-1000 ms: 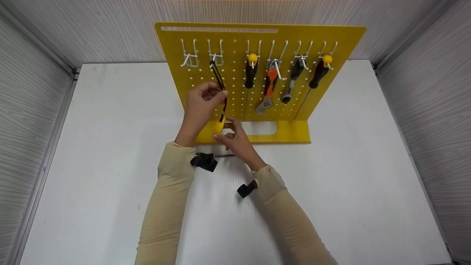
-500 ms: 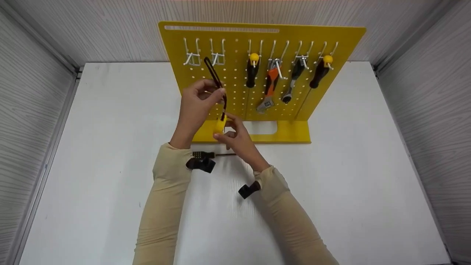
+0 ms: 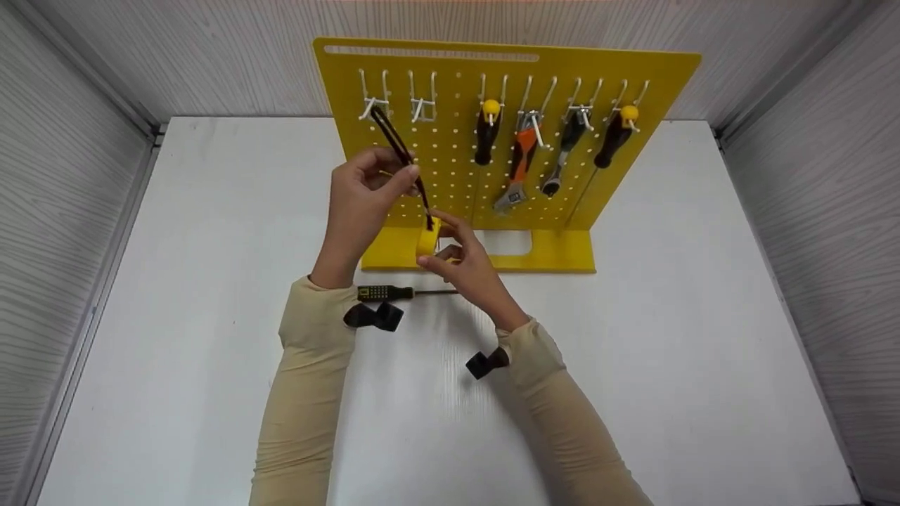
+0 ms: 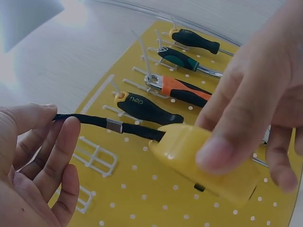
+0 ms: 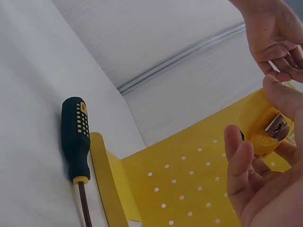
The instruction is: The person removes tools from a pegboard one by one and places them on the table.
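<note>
A yellow tape measure [image 3: 427, 241] with a black wrist strap [image 3: 391, 133] is held up before the left part of a yellow pegboard [image 3: 450, 169]. My left hand [image 3: 360, 193] pinches the strap between thumb and fingers, and the strap's loop rises past them. In the head view the loop's tip overlaps the leftmost white hook [image 3: 369, 106]. Below and to the right, my right hand [image 3: 471, 263] grips the case between thumb and fingers. The metal end of the tape [image 5: 278, 126] shows in the right wrist view.
Beside the leftmost hook is a bare second hook [image 3: 420, 109]. Farther right hang a screwdriver [image 3: 485, 140], an orange-and-black adjustable wrench [image 3: 521, 158], a dark-handled wrench [image 3: 561, 158] and another screwdriver [image 3: 610, 144]. A screwdriver [image 3: 383, 292] lies on the white table [image 3: 668, 351] before the board.
My left hand and the strap's loop have moved left, from the second hook across to the leftmost one. The right hand keeps its grip on the tape measure, staying nearly in place.
</note>
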A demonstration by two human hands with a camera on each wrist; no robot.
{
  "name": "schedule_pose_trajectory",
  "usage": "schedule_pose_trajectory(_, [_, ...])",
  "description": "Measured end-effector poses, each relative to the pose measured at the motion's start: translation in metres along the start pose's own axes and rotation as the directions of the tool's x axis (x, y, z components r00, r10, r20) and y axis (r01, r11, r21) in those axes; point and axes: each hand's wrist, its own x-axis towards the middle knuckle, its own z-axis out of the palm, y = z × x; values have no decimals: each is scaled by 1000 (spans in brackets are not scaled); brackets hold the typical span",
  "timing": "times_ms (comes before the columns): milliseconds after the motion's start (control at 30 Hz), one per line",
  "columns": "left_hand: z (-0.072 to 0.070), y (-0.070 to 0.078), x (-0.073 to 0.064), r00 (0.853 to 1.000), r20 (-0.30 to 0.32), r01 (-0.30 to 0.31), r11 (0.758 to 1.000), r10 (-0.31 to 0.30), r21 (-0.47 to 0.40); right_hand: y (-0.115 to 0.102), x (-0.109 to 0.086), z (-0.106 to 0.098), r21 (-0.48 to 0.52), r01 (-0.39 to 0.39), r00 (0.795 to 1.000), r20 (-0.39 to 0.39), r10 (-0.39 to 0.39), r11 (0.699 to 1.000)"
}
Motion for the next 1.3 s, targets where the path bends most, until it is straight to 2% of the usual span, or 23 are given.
schedule_pose_trajectory(133, [-5,2,-5,1000,-9,-26,1000,25,-15,-3,-6,-4,-86,58,998,4,-58,995])
schedule_pose_trajectory(300, [-9,2,-12,998,-8,-56,998,56,-14,-5,-14,-10,-177,94,995,-7,-97,980])
schedule_pose_trajectory(533, [-14,1,-23,998,15,-64,996,63,65,-5,-23,-21,-263,105,993,-26,-116,959])
schedule_pose_trajectory(733, [-22,-8,-35,1000,7,-6,992,5,129,-1,-30,-29,-341,81,996,-12,-90,937])
schedule_pose_trajectory(933, [-25,-23,-48,998,9,61,993,-62,102,3,-35,-34,-405,52,998,-2,-58,913])
schedule_pose_trajectory(1100, [-28,-35,-56,998,17,62,994,-63,90,6,-39,-38,-469,49,998,-1,-56,882])
schedule_pose_trajectory(1300, [-34,-48,-64,996,29,77,992,-80,97,8,-43,-41,-577,85,995,12,-96,812])
